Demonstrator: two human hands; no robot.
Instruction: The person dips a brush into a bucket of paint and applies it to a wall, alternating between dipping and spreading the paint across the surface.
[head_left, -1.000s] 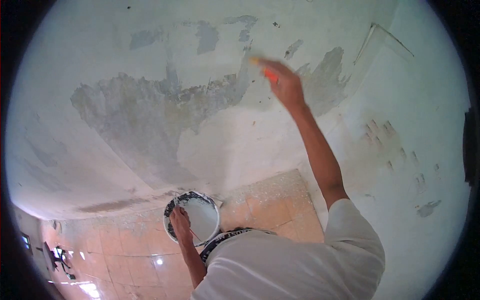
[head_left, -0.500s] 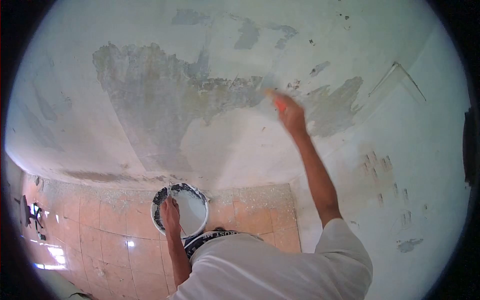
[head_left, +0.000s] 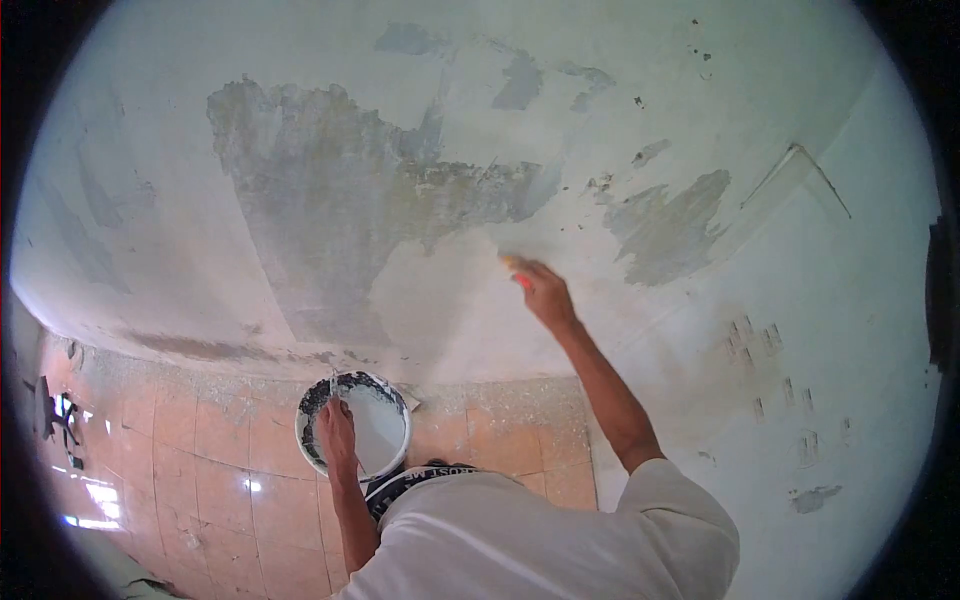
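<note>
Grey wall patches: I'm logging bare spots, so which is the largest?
The wide grey patch upper left of the right hand; the other patch, to its upper right, is far smaller.

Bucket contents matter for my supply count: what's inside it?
White paste shows inside the bucket; the left hand covers part of it, and the depth is hidden.

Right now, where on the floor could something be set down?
Bare peach floor tiles left of the round white bucket the left hand grips; a smaller patch between bucket and right wall. Crowded at the far-left dark clutter.
</note>
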